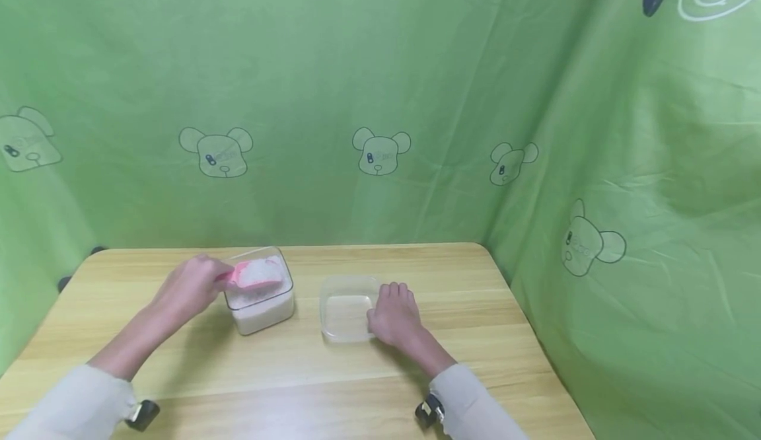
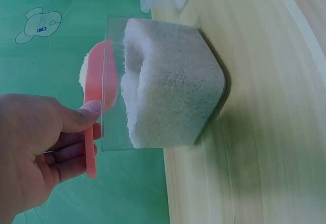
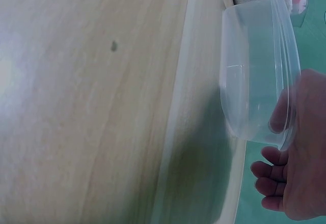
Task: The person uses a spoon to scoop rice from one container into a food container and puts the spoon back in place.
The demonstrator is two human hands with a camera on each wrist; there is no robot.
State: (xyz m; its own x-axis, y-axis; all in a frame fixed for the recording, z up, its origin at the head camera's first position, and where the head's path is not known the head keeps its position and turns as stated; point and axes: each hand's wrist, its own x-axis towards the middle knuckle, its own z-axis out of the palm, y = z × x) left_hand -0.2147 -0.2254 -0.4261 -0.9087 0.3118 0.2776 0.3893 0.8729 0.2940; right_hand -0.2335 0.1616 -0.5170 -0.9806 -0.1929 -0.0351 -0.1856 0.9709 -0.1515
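Observation:
My left hand (image 1: pixel 193 285) grips the handle of a pink scoop (image 2: pixel 101 76), thumb laid along it in the left wrist view. White grains that look like rice are heaped in the scoop. It is at the top of a clear square canister (image 1: pixel 261 314), over the same white rice (image 2: pixel 173 81), whose surface is hollowed. To the right sits a translucent plastic container (image 1: pixel 333 331) with nothing visible inside. My right hand (image 1: pixel 395 314) holds its right rim, with the thumb inside the wall and the other fingers curled outside in the right wrist view.
Both containers stand on a light wooden table (image 1: pixel 297 387). A green curtain (image 1: pixel 309 195) with printed bear heads hangs behind the table and along its sides. The canister and the plastic container stand a small gap apart.

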